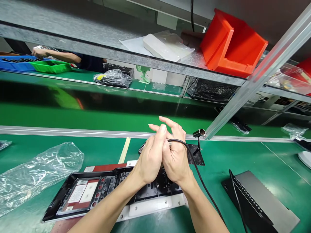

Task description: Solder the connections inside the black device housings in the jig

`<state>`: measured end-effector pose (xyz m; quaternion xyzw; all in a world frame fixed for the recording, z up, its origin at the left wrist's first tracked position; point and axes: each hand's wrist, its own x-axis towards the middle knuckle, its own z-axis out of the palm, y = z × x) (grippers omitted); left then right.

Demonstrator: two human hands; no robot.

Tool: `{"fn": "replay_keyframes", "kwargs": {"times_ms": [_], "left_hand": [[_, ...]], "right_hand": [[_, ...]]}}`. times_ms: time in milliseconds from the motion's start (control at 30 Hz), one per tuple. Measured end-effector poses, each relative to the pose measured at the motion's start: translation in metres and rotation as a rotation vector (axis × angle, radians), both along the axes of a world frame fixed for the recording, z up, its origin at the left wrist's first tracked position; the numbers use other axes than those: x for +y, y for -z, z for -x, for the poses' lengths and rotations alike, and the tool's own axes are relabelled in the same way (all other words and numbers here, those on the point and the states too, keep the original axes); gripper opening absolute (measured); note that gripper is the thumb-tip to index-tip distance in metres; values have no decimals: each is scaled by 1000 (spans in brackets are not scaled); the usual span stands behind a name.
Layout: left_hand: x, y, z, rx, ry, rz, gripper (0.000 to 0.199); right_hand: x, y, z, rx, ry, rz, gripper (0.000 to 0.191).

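Note:
My left hand [151, 158] and my right hand [177, 158] are pressed together above a black plastic housing [80, 176]. Between the thumbs emerges a black cable [194, 161], which arcs over my right hand and runs down to the lower right. Both hands are closed around its end, though a couple of fingertips stick out past the palms. Whatever sits at that end is hidden by the palms. The housing lies in a white and reddish-brown fixture [145, 208], its right part covered by my hands.
A clear plastic bag [43, 171] lies at left. Behind my right hand stands a small black tubular holder [199, 133]. A grey and black flat device [262, 197] rests at right with a cable across it. Overhead, a shelf carries a red bin [230, 45]. Across the bench, a person's arm [63, 56] reaches over trays.

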<state>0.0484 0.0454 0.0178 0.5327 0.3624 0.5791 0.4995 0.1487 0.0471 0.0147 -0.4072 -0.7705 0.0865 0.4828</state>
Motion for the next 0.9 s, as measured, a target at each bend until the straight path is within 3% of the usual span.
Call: {"fn": "replay_keyframes", "kwargs": {"times_ms": [167, 267, 700, 900], "left_hand": [[3, 7, 1, 61, -8, -64, 51], [4, 11, -1, 55, -57, -58, 48], [2, 7, -9, 25, -139, -123, 52], [1, 9, -11, 47, -146, -67, 55]], "right_hand": [[4, 0, 5, 204, -205, 88, 38], [6, 3, 6, 290, -254, 128, 35], [10, 8, 7, 279, -233, 123, 31], [11, 11, 6, 259, -212, 106, 28]]}}
